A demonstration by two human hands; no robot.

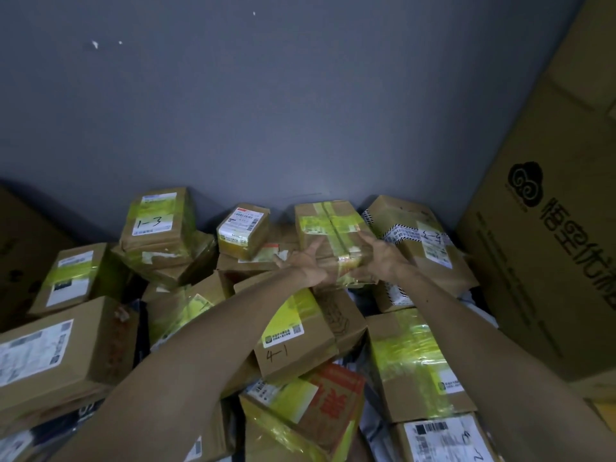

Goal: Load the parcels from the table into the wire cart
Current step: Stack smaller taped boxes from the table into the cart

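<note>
One parcel (328,228) is being handled: a brown cardboard box crossed with glossy yellow-green tape. It lies at the far end of the pile, close against the grey wall (266,95). The step in progress, as judged, is pick-up of this box for transfer to the wire cart (not in view).

The left hand (308,263) presses the box's near left side with fingers extended and thumb spread. The right hand (380,258) presses the right side, fingers largely straight. Neither hand wraps the box; it is clamped between the two. Whether any finger hooks under the base cannot be told.

The next move calls for a lift clear of the neighbours, then a draw back over the pile under even pressure, since the tape may slip.

Just beside it on the left sits a small white-labelled parcel (243,231). A striped-tape parcel (413,241) lies close on the right. A large printed carton (550,228) stands at far right. The desk is hidden beneath the pile.
</note>
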